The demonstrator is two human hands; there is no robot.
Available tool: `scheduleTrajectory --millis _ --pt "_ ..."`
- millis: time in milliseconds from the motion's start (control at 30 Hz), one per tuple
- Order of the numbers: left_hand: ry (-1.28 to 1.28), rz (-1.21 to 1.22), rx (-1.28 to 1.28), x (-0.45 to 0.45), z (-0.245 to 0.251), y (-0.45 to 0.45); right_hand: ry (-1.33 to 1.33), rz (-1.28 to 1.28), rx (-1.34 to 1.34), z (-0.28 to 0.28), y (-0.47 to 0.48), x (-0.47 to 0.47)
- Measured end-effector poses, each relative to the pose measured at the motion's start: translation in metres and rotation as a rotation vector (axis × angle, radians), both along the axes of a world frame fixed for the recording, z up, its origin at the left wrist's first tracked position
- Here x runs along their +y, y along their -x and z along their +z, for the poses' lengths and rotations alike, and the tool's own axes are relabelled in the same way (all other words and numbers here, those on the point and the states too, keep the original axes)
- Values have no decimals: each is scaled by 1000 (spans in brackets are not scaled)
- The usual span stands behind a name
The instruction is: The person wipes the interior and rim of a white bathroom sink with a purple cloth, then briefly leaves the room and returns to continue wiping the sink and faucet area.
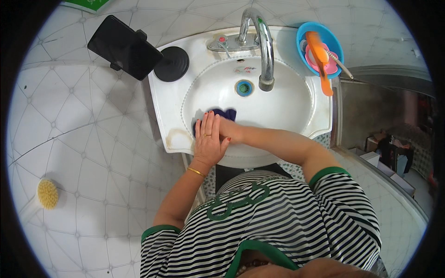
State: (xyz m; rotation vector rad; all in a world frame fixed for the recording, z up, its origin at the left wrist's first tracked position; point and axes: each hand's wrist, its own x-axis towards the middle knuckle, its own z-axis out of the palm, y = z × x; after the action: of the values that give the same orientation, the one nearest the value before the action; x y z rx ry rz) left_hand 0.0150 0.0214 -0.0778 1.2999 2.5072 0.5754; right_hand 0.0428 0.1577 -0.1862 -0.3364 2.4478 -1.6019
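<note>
A dark purple cloth (227, 114) lies bunched against the left front wall of the white ceramic washbasin (285, 111). My left hand (208, 137), with a ring and a gold bracelet, is laid over my right hand, its fingers extended and pointing towards the tap. My right hand (229, 130) presses on the cloth from the right; its fingers are hidden under my left hand, so its grip does not show. Behind the hands, the drain (244, 88) is uncovered by cloth. Above the basin curves a chrome tap (267, 55), with no water visibly running from it.
On the left rim stands a black round base (171, 64) beside a phone in a holder (125, 47). A blue plastic basin (301, 48) holding an orange comb (316, 52) and a toothbrush (342, 67) sits at the right rear. A yellow-bristled brush (47, 194) is far left.
</note>
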Motion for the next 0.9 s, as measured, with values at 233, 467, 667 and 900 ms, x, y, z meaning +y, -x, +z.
scheduleTrajectory --millis 233,467,667,900 --pt "-20 43 14 -5 1 -5 -678 -19 -586 89 -58 138" --pt "-48 17 13 4 4 -1 -92 -97 105 10 25 11" --pt "17 58 -4 -2 4 -4 -370 -612 314 31 78 69" --pt "13 67 16 -2 4 -6 -377 -1152 303 39 -12 166"
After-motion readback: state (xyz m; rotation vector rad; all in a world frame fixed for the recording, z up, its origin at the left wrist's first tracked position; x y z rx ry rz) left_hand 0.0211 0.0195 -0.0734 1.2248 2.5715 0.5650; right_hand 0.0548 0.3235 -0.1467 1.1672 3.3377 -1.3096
